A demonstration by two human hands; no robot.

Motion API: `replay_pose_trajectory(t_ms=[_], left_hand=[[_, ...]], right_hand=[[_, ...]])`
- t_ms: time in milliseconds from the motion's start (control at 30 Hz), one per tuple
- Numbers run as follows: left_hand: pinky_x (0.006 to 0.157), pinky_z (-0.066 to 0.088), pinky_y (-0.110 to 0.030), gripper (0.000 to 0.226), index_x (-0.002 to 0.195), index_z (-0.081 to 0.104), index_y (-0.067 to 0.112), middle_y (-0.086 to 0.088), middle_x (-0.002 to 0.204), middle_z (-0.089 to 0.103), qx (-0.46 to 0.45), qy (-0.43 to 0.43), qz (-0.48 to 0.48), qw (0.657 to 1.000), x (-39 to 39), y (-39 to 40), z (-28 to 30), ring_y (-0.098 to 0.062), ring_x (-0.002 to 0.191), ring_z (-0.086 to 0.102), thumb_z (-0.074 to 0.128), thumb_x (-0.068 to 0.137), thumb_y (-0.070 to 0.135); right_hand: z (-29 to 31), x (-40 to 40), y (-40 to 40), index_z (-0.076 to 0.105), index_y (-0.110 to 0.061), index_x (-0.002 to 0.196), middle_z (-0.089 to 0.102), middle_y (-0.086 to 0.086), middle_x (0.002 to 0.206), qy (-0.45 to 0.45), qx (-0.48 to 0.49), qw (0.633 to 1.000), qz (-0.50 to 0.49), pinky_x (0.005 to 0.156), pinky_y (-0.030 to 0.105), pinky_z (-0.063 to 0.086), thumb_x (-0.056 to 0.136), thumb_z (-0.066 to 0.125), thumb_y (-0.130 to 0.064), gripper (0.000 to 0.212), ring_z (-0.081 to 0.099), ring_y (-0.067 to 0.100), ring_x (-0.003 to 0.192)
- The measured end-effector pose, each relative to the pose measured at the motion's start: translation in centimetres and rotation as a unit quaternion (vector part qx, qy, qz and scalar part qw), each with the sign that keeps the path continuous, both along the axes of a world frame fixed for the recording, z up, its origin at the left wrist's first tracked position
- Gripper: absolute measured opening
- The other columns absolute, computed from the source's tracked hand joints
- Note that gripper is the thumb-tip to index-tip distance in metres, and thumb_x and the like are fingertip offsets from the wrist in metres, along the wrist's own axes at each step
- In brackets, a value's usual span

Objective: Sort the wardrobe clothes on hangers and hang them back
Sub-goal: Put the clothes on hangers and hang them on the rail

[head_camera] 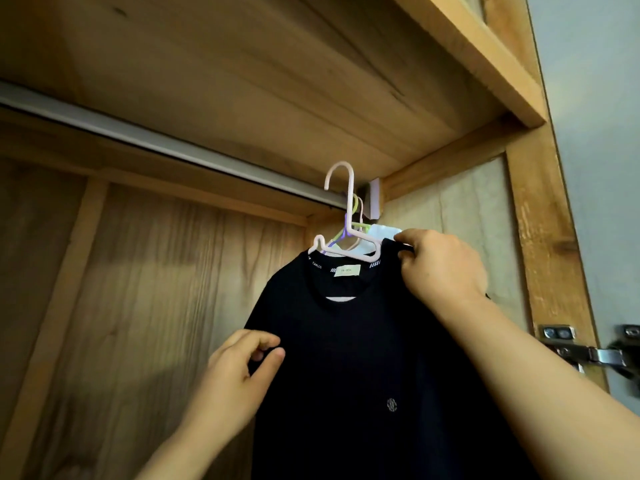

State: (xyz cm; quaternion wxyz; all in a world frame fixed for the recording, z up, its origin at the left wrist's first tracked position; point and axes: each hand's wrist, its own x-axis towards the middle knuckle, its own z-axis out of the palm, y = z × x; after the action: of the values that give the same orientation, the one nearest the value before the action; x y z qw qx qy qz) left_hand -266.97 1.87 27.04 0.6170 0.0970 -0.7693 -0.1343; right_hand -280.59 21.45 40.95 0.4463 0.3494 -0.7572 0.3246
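A black t-shirt [349, 358] with a small chest logo hangs on a pale pink hanger [337, 188]. The hanger's hook is raised in front of the grey wardrobe rail [166, 147], near the rail's right end; I cannot tell if it rests on the rail. My right hand [440, 261] grips the shirt's right shoulder and the hanger end. My left hand [242, 368] pinches the shirt's left sleeve edge. Behind it, green and purple hangers [356, 225] hang at the rail's end with a white garment [384, 232].
The wooden wardrobe back panel [156, 306] fills the left. A wooden shelf [277, 81] lies above the rail. The rail bracket [374, 199] sits at the right side wall. A metal door hinge [588, 351] is at the right edge.
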Motion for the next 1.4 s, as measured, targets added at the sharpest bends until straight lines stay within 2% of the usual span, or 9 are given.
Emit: replay_pose_trajectory(t_ms=[167,267,333,667,800,933,1033,1200,1400], left_hand=[[0.055,0.04,-0.011,0.016,0.079,0.066,0.038,0.015,0.076,0.064,0.006,-0.01,0.016,1.0,0.5,-1.1,-0.3,-0.005,0.065,0.06,0.072,0.08,0.024],[0.06,0.045,-0.022,0.011,0.084,0.06,0.046,0.02,0.081,0.06,0.033,-0.038,0.034,0.998,0.9,-1.8,-0.8,-0.007,0.063,0.058,0.065,0.075,0.051],[0.061,0.046,-0.023,0.031,0.085,0.058,0.047,0.023,0.084,0.059,0.037,-0.048,0.045,0.997,1.1,-2.2,-0.9,-0.007,0.062,0.058,0.049,0.064,0.069],[0.06,0.043,-0.019,0.009,0.084,0.058,0.041,0.022,0.084,0.058,0.035,-0.059,0.039,0.997,0.2,-2.4,-0.4,-0.004,0.065,0.057,0.067,0.081,0.04],[0.061,0.045,-0.021,0.008,0.084,0.06,0.042,0.021,0.083,0.059,0.035,-0.069,0.014,0.997,-1.0,-2.4,-0.2,-0.006,0.069,0.058,0.065,0.08,0.047],[0.061,0.047,-0.024,0.038,0.083,0.061,0.04,0.018,0.078,0.06,0.022,-0.06,-0.019,0.998,-2.0,-2.5,0.1,-0.006,0.068,0.058,0.044,0.064,0.069],[0.062,0.049,-0.028,0.017,0.081,0.061,0.038,0.017,0.076,0.06,0.021,-0.06,-0.024,0.998,-2.4,-2.5,0.3,-0.006,0.066,0.058,0.059,0.076,0.054],[0.06,0.047,-0.026,0.042,0.08,0.064,0.036,0.012,0.071,0.061,0.023,-0.056,-0.078,0.995,-2.5,-1.7,0.5,-0.008,0.063,0.059,0.043,0.065,0.069],[0.064,0.053,-0.037,0.042,0.081,0.067,0.036,0.016,0.074,0.065,0.022,-0.08,-0.102,0.991,-2.2,0.4,-1.5,-0.002,0.067,0.062,0.042,0.068,0.069]], right_hand=[[2.4,-1.9,-2.7,0.062,-0.026,0.116,0.063,0.013,0.114,0.02,0.013,1.0,-0.016,0.069,0.03,0.035,0.088,0.048,-0.013,0.034,0.058,0.037,0.102],[3.0,-2.8,-3.7,0.063,-0.026,0.116,0.063,0.013,0.113,0.025,0.014,0.999,-0.021,0.07,0.031,0.039,0.087,0.048,-0.012,0.035,0.058,0.037,0.101],[3.1,-3.2,-4.1,0.062,-0.026,0.116,0.063,0.014,0.114,0.028,0.01,0.999,-0.022,0.071,0.032,0.04,0.087,0.048,-0.012,0.035,0.058,0.037,0.102],[3.6,-4.1,-6.8,0.062,-0.023,0.115,0.063,0.014,0.112,0.023,0.018,0.999,-0.036,0.07,0.031,0.037,0.087,0.048,-0.011,0.033,0.059,0.035,0.102],[2.4,-4.6,-7.6,0.062,-0.022,0.113,0.062,0.009,0.11,0.03,0.042,0.997,-0.056,0.071,0.028,0.036,0.089,0.047,-0.016,0.028,0.057,0.03,0.104],[2.3,-4.7,-7.1,0.06,-0.023,0.115,0.061,0.006,0.109,0.043,0.039,0.996,-0.073,0.069,0.026,0.035,0.09,0.047,-0.016,0.029,0.056,0.027,0.103],[2.2,-4.1,-6.7,0.058,-0.02,0.116,0.06,0.007,0.109,0.058,0.042,0.994,-0.078,0.068,0.026,0.033,0.09,0.047,-0.016,0.029,0.056,0.028,0.103],[0.5,-2.5,-5.2,0.051,-0.018,0.123,0.05,0.008,0.121,0.117,0.056,0.988,-0.08,0.086,0.035,0.033,0.09,0.05,-0.032,0.036,0.043,0.029,0.114],[-6.9,0.0,-1.5,0.066,-0.012,0.107,0.061,0.011,0.099,0.192,-0.051,0.979,0.038,0.082,0.042,0.043,0.077,0.063,-0.03,0.036,0.056,0.035,0.095]])
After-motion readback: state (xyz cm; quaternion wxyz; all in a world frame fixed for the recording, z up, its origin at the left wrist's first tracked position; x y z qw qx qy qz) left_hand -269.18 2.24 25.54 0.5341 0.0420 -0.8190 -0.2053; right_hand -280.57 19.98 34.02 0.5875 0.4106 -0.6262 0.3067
